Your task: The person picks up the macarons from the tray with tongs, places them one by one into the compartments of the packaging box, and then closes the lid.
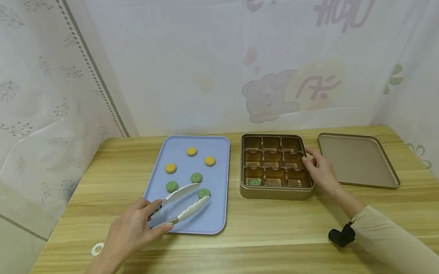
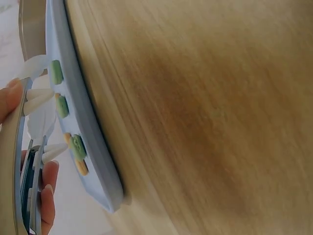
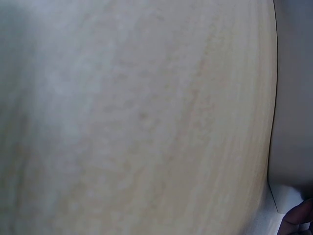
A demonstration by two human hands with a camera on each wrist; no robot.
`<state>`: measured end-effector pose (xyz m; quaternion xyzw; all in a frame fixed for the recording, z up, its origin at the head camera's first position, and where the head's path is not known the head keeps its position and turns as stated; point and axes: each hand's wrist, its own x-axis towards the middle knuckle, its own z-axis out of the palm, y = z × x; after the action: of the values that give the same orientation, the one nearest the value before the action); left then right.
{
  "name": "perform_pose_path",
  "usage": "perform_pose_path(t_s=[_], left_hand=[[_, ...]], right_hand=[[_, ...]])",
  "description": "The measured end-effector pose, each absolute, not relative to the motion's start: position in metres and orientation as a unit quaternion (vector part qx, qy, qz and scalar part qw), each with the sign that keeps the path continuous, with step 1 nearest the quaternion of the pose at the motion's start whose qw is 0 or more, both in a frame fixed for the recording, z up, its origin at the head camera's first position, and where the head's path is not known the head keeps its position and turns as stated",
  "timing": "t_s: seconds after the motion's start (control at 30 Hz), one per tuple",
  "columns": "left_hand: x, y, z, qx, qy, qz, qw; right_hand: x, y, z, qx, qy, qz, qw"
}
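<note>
My left hand (image 1: 133, 228) grips a pair of tongs (image 1: 189, 210) with white tips, its arms spread apart over the blue tray (image 1: 221, 211). Between and beside the tips lies a green macaron (image 1: 204, 194). Two more green macarons, one at the upper tip (image 1: 171, 186) and one farther back (image 1: 196, 177), rest on the tray. Behind them are three yellow macarons (image 1: 171, 168). My right hand (image 1: 320, 170) holds the right side of a bronze tin (image 1: 275, 192) with a divided brown insert. One green macaron (image 1: 255, 182) sits in its front left compartment.
A flat bronze lid (image 1: 357, 159) lies on the wooden table (image 1: 237, 265) to the right of the tin. A small white ring (image 1: 97, 249) lies left of the tray, near my left wrist. A printed curtain (image 1: 191, 56) hangs behind the table.
</note>
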<state>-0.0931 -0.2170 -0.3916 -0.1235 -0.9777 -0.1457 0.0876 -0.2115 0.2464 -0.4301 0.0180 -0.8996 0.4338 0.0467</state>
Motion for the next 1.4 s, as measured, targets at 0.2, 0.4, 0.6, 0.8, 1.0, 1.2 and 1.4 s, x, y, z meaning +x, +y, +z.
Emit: perform_pose_path(t_s=[0.2, 0.4, 0.6, 0.8, 1.0, 1.2, 1.4], left_hand=[[-0.098, -0.215, -0.397, -0.139, -0.977, -0.129, 0.101], [-0.101, -0.212, -0.399, -0.142, -0.977, -0.125, 0.100], [-0.101, -0.211, -0.398, -0.146, -0.977, -0.123, 0.098], [-0.102, -0.209, -0.397, -0.148, -0.977, -0.125, 0.095], [-0.102, -0.210, -0.398, -0.148, -0.976, -0.131, 0.096], [-0.103, -0.207, -0.397, -0.139, -0.975, -0.149, 0.092], [-0.111, -0.193, -0.387, -0.145, -0.968, -0.182, 0.097]], right_hand=[[-0.210, 0.246, -0.429, 0.017, -0.901, 0.430, 0.049], [-0.210, 0.246, -0.430, 0.018, -0.901, 0.431, 0.051], [-0.211, 0.247, -0.430, 0.015, -0.900, 0.434, 0.048], [-0.211, 0.247, -0.431, 0.019, -0.898, 0.437, 0.053], [-0.211, 0.248, -0.433, 0.023, -0.898, 0.435, 0.055], [-0.210, 0.247, -0.432, 0.026, -0.899, 0.434, 0.056], [-0.211, 0.247, -0.431, 0.021, -0.898, 0.437, 0.057]])
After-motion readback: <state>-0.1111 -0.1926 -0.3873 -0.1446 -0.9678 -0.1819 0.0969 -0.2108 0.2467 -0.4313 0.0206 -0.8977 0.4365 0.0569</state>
